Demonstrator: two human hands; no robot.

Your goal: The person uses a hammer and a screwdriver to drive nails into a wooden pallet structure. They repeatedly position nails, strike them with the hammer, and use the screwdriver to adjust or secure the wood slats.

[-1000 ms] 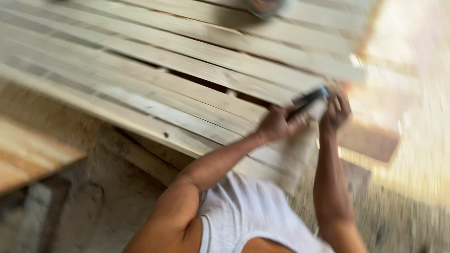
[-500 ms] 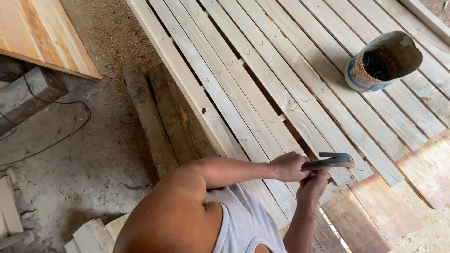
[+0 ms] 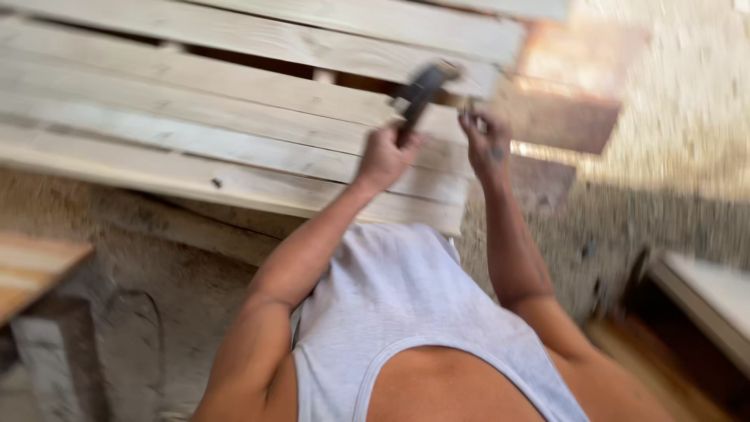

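A platform of pale, weathered wooden planks [image 3: 203,117] fills the view from nine to twelve o'clock. Above its end, the left hand [image 3: 384,159] is clenched around a dark-handled hammer [image 3: 419,94], its head raised toward one o'clock. At three o'clock of it, the right hand [image 3: 486,141] pinches something too blurred to identify.

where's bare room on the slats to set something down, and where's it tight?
Free: the long stretch of pale wooden slats left of the left hand, bordered below by the dirt ground. Crowded: the slats' right end, where the left hand's grip holds the hammer beside the right hand. Gaps between slats could swallow small items.
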